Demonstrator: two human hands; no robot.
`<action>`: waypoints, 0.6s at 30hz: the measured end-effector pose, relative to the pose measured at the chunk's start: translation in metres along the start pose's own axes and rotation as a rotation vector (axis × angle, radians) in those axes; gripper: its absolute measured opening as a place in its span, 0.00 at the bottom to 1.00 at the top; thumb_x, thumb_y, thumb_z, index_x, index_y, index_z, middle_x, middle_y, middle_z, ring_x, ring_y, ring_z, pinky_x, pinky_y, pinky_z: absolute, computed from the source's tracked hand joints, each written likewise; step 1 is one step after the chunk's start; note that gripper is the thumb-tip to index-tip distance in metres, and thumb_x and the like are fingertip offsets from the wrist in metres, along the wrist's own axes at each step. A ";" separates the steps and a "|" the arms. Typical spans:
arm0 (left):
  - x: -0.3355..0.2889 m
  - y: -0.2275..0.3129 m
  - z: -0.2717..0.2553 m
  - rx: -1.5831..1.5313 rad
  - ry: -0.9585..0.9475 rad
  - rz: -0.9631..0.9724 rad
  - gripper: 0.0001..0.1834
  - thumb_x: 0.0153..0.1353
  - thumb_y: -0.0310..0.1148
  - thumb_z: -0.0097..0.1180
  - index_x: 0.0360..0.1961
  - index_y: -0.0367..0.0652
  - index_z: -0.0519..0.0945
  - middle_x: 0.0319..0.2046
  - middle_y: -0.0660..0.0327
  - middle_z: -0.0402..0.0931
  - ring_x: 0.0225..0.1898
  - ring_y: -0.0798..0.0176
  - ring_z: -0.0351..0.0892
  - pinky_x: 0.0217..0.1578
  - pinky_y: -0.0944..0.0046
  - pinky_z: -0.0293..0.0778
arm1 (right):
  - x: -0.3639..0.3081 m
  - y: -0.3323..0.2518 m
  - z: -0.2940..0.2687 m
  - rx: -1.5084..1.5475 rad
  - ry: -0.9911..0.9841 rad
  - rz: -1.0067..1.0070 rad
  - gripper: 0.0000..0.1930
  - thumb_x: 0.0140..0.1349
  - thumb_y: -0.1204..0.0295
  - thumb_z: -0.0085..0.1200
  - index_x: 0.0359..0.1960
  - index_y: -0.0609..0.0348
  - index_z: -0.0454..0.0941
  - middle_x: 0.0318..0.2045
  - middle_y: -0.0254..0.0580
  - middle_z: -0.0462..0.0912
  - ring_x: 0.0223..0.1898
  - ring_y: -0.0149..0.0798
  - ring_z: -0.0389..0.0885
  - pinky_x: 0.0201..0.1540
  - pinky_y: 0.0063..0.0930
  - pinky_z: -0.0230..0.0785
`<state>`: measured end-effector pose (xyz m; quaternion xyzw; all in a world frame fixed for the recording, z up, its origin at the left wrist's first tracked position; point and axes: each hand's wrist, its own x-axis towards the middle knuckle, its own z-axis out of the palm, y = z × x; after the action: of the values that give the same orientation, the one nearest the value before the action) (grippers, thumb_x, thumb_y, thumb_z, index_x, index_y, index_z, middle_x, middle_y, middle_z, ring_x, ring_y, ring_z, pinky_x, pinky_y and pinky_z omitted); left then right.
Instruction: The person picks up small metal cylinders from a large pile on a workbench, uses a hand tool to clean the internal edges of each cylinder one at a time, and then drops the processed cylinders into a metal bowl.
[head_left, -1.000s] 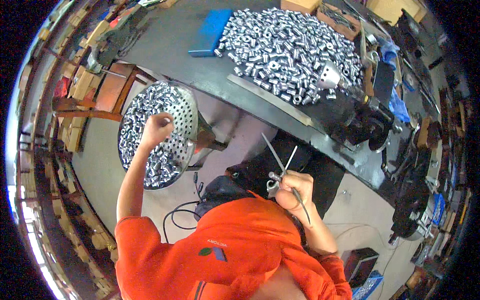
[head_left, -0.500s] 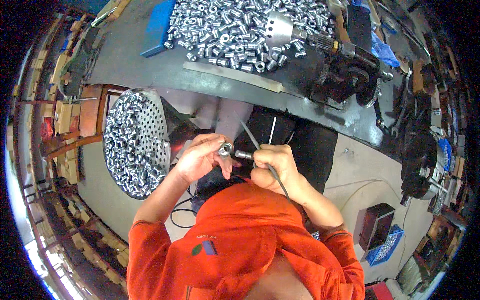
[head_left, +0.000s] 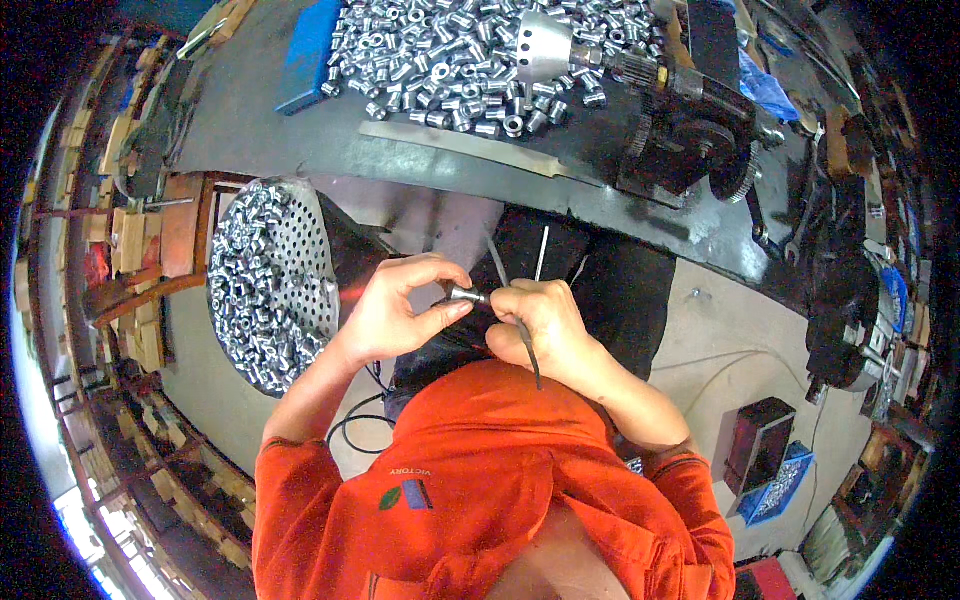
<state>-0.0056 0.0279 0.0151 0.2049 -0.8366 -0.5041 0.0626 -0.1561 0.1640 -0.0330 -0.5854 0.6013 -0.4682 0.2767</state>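
My left hand [head_left: 390,312] is closed, pinching a small shiny metal sleeve [head_left: 463,295] between thumb and fingertips. In my closed right hand [head_left: 540,318] are a dark, plug-like cylindrical tool [head_left: 485,298], mostly covered by the fingers, and a long thin grey file-like strip [head_left: 527,352]. The strip sticks out above and below the fist. The plug's tip meets the sleeve's right end; whether it sits inside I cannot tell. Both hands are over my lap, in front of the bench. Left of them, many similar metal sleeves [head_left: 245,290] cover much of a perforated metal plate [head_left: 312,262].
Across the dark bench [head_left: 250,135] lies a large heap of metal sleeves [head_left: 440,70] beside a blue bin [head_left: 310,55]. A geared machine [head_left: 690,145] stands on its right, near a wrench [head_left: 765,225]. Lower right are a dark box [head_left: 760,440] and a blue crate [head_left: 780,488].
My hands have come together. The sleeve, apart from the plug with its bore facing up before, has turned sideways and now meets the plug's tip. The strip has swung slightly more upright.
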 end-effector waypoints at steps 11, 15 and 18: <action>0.001 -0.012 0.001 -0.220 0.037 -0.088 0.12 0.50 0.25 0.61 0.37 0.35 0.77 0.31 0.61 0.77 0.29 0.71 0.76 0.31 0.71 0.72 | -0.003 0.001 -0.008 0.088 -0.027 0.026 0.10 0.38 0.74 0.57 0.17 0.60 0.65 0.15 0.49 0.68 0.18 0.53 0.70 0.21 0.40 0.61; 0.010 -0.018 -0.012 0.292 0.233 0.049 0.10 0.44 0.22 0.60 0.31 0.37 0.76 0.24 0.59 0.72 0.21 0.65 0.71 0.24 0.68 0.68 | -0.012 -0.005 -0.022 0.156 -0.003 0.016 0.13 0.39 0.76 0.56 0.14 0.59 0.59 0.13 0.43 0.62 0.15 0.45 0.65 0.18 0.33 0.54; 0.011 -0.036 -0.015 0.474 0.302 0.092 0.12 0.40 0.22 0.59 0.31 0.38 0.76 0.22 0.58 0.69 0.20 0.60 0.70 0.22 0.65 0.67 | -0.014 -0.019 -0.029 0.274 -0.032 -0.173 0.16 0.40 0.73 0.55 0.13 0.57 0.56 0.12 0.40 0.58 0.13 0.43 0.60 0.17 0.35 0.49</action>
<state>-0.0007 -0.0036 -0.0095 0.2486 -0.9207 -0.2550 0.1596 -0.1710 0.1869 -0.0077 -0.5992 0.4745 -0.5586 0.3220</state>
